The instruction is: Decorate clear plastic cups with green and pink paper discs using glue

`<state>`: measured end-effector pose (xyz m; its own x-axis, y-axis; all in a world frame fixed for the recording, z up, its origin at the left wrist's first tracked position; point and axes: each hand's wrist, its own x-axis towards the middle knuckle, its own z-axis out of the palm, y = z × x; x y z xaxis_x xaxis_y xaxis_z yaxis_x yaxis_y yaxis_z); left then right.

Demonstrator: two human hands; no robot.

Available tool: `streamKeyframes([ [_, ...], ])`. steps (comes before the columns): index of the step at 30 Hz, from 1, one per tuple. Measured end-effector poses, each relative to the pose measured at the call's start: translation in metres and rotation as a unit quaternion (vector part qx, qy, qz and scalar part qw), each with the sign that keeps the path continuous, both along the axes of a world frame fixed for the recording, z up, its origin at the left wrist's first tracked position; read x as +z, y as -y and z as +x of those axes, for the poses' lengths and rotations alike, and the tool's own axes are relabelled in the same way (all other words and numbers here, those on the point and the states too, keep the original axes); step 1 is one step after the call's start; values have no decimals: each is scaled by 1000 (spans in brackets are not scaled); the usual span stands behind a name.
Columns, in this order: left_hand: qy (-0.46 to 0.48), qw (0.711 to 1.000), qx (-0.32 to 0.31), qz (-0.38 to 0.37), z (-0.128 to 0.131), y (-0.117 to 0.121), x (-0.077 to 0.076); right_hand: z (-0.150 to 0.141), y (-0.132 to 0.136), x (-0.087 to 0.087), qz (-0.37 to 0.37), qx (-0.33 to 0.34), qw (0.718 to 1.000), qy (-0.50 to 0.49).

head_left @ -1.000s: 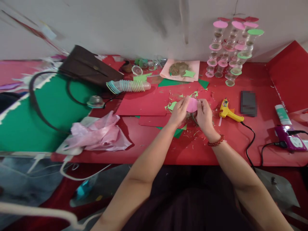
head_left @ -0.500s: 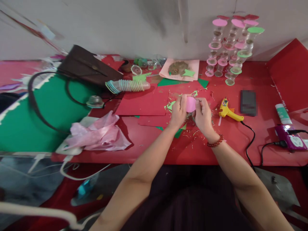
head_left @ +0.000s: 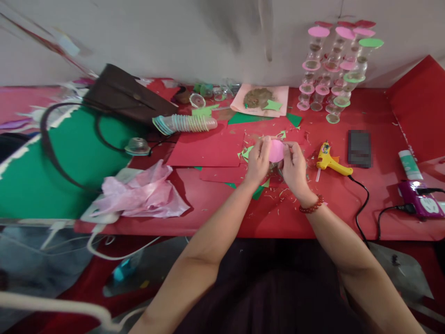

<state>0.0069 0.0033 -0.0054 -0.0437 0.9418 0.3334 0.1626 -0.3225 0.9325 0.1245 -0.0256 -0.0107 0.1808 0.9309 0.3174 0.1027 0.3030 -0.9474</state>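
Note:
A pink paper disc (head_left: 277, 151) is held between my two hands over the middle of the red table. My left hand (head_left: 259, 160) pinches its left edge, thumb on top. On the other side my right hand (head_left: 294, 166), with a red bead bracelet (head_left: 312, 204) at the wrist, grips the right edge. Something clear, perhaps a plastic cup, shows partly below the disc; most of it is hidden by the hands. Green paper scraps (head_left: 246, 153) and thin shavings lie around and beneath both hands.
A yellow glue gun (head_left: 330, 161) lies right of my hands, near a blurred dark rectangle (head_left: 359, 148). Stacked cup towers with paper discs (head_left: 321, 90) stand at the back right. Nested plastic cups (head_left: 186, 124), a pink bag (head_left: 146, 192) and a dark handbag (head_left: 128, 95) lie left.
Almost nothing differs. Both hands keep hold of the pink disc in the same place, and the view has shifted very slightly.

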Motion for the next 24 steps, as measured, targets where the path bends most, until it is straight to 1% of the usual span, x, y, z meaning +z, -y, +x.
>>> streamKeyframes([
  [5,-2,1000,3,3,0,0,1,0,0,0,1,-6,1000,10],
  [15,-2,1000,-2,-23,0,5,8,-1,1,1,-5,-3,1000,-2],
  [19,22,999,-6,-47,1,5,9,0,1,0,-16,-3,1000,-2],
  [24,65,994,-43,-76,3,2,8,2,0,-3,-17,-23,1000,3],
])
